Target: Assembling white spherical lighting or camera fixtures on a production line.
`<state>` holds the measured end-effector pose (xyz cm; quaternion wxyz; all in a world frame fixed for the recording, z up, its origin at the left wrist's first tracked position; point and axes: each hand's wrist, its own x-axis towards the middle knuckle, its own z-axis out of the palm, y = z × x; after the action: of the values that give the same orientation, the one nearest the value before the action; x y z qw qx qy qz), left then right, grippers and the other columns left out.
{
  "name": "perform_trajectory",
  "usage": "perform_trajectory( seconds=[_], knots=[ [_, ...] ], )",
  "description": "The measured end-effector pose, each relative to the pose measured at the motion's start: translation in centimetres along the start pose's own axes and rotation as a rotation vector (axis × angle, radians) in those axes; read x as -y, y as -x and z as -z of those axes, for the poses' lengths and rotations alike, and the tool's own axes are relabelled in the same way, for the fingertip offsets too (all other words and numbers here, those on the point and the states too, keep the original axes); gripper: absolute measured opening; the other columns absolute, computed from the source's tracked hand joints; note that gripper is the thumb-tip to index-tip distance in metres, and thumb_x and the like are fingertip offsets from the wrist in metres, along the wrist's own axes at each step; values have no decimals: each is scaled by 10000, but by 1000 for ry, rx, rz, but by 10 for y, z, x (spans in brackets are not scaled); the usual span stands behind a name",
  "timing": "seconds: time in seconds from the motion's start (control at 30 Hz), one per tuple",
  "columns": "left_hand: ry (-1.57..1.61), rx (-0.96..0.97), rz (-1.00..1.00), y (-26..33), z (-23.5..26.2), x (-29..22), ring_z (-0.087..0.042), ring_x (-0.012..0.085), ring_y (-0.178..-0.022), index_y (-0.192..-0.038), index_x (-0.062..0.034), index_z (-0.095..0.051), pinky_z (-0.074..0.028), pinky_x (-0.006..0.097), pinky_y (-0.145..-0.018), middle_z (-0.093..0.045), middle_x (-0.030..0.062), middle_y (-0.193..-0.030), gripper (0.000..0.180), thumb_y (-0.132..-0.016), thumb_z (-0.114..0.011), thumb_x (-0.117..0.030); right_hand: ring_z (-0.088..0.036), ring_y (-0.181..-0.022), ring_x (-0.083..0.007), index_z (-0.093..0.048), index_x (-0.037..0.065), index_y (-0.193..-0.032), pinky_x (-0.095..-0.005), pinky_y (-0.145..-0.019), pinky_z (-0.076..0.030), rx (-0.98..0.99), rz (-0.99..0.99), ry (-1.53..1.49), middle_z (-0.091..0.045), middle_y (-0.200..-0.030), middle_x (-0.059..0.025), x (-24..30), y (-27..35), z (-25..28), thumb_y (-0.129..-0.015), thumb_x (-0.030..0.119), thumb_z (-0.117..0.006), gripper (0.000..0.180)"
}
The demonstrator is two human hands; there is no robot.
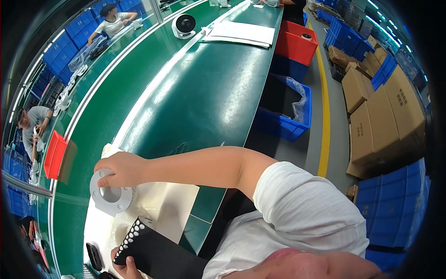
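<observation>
While the right hand [121, 168] grips the round white plastic housing [110, 193], the left hand [124, 265] just below it clasps the black dotted tray [155, 253], the two parts not yet joined.

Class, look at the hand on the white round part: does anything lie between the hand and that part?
Nothing visible does. The right hand already rests on the upper rim of the white round part, touching it directly, on the white sheet.

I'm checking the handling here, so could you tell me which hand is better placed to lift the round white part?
Probably the right hand: it already rests on the round white part. The left hand is occupied holding a black perforated sheet.
</observation>
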<state>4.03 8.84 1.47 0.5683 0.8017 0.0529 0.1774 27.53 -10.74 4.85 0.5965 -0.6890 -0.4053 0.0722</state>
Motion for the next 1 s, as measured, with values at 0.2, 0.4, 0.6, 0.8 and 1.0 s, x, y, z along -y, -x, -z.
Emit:
perform_trajectory(
  seconds=[0.2,0.4,0.6,0.8,1.0],
  knots=[
    [-6,9,3,1,-1,-4,-527,196,-855,-996,40,-569,-411,318,-800,-590,88,-955,260,-778,-597,-100,-588,-861,-287,-553,56,-1041,-358,-732,-447,-10,8,14,-618,-898,-156,2,1,-1,-779,383,-577,420],
    [30,-2,64,1,0,-2,-526,195,-855,-1000,42,-566,-411,316,-801,-590,91,-955,257,-780,-585,-90,-599,-811,-286,-555,34,-1019,-352,-689,-457,-28,43,24,-621,-869,-156,-2,0,-2,-794,358,-580,395],
    [15,27,26,0,-3,-8,-527,194,-851,-999,48,-563,-415,316,-793,-592,96,-949,254,-781,-574,-83,-599,-814,-283,-555,34,-1015,-349,-689,-456,-31,51,28,-621,-872,-155,-1,0,-2,-792,351,-583,388],
    [28,-7,33,0,-4,-7,-530,192,-842,-982,46,-573,-419,308,-784,-595,93,-943,236,-782,-572,-79,-598,-820,-281,-552,38,-1020,-351,-695,-454,-32,47,37,-621,-873,-154,-2,-1,-2,-799,358,-575,389],
    [22,26,41,1,-1,-4,-528,192,-853,-1025,45,-555,-415,314,-797,-591,98,-959,278,-783,-577,-91,-598,-824,-279,-552,43,-1021,-348,-695,-455,-26,45,39,-620,-881,-150,0,0,-1,-802,365,-573,390]
  ],
)
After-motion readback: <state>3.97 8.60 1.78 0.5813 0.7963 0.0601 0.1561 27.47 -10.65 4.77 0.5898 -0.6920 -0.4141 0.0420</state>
